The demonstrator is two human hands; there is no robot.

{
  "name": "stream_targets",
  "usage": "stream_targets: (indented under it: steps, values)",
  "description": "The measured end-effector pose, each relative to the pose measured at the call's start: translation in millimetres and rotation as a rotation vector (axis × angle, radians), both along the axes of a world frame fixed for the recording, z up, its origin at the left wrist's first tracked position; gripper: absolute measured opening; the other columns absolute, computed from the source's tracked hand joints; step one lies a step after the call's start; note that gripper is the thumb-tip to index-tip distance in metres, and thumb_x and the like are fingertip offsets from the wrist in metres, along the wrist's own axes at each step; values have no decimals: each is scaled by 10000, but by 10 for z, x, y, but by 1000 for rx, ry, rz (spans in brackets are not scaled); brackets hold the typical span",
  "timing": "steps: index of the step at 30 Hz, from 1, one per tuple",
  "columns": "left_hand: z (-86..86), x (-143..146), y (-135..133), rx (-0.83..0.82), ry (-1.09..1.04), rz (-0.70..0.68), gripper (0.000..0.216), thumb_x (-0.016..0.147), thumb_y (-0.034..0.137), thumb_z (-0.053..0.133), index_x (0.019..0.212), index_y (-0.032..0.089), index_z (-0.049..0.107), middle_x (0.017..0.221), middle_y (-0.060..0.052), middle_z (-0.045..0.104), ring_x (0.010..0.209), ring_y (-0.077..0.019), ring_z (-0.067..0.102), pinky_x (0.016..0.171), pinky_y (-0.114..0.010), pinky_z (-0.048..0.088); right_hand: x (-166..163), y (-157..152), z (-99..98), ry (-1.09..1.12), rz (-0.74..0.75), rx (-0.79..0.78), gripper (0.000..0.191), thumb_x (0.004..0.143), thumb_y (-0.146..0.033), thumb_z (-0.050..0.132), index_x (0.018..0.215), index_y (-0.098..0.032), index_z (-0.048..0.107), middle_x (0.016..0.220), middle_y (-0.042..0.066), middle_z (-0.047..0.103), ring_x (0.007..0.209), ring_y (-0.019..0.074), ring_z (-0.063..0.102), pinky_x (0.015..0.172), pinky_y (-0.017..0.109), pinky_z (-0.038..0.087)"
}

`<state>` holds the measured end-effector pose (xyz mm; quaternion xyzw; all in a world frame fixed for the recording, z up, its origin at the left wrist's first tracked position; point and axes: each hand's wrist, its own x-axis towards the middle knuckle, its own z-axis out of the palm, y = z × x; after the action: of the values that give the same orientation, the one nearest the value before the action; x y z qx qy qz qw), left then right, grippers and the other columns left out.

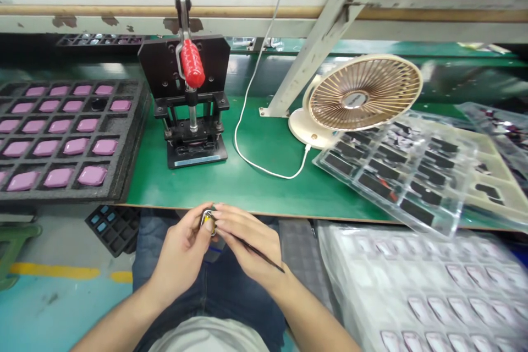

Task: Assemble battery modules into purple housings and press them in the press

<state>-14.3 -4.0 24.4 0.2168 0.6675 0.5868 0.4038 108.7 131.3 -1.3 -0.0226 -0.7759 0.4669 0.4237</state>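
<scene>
Above my lap, just off the table's front edge, my left hand point(185, 250) is closed round a small casing point(208, 221) with a pale rim and a yellow patch inside. My left thumb lies over its lower part, so much of it is hidden. My right hand point(251, 242) is closed on a thin black stick-like tool point(264, 256), its rear end slanting down to the right across the palm. The fingertips of that hand touch the casing's right side. Where the tool's working tip meets the casing is hidden by the fingers.
A black toggle-clamp press point(192, 115) with a red handle stands on the green table point(264, 198). Left is a foam tray point(119, 187) of pink-purple parts. A corded fan point(363, 93), clear trays point(396, 187) of black pieces and a bagged white tray stack point(371, 291) are right.
</scene>
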Motion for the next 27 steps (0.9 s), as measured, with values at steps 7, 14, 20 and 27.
stream_targets:
  steps: [7,14,20,27]
  values:
    - [-25,2,49,121,-236,7,483,970,491,779,1334,181,718,867,-41,747,701,-154,668,593,-247,519,47,-42,-159,50,-13,111,535,986,30,655,1446,-240,703,1377,117,756,1360,315,688,1102,563,644]
    - [-44,-54,46,237,-472,-37,418,1002,401,762,1352,174,730,998,-96,767,815,-191,716,659,-275,547,47,-79,-219,68,-70,22,499,976,18,673,1364,-285,752,1336,76,780,1314,311,720,1093,575,647]
    - [28,-121,92,241,-660,-8,294,993,309,772,1232,138,757,1121,-156,782,814,-194,727,630,-264,502,19,-90,-149,149,-154,-270,457,944,22,721,1220,-328,820,1241,21,819,1183,276,789,1068,515,663]
    - [-35,-145,108,250,-602,86,336,960,309,817,1225,128,720,1229,-213,787,761,-160,696,606,-257,479,-182,648,289,15,-478,-290,170,976,-222,793,1110,-297,865,1124,23,846,1055,247,820,1019,411,670]
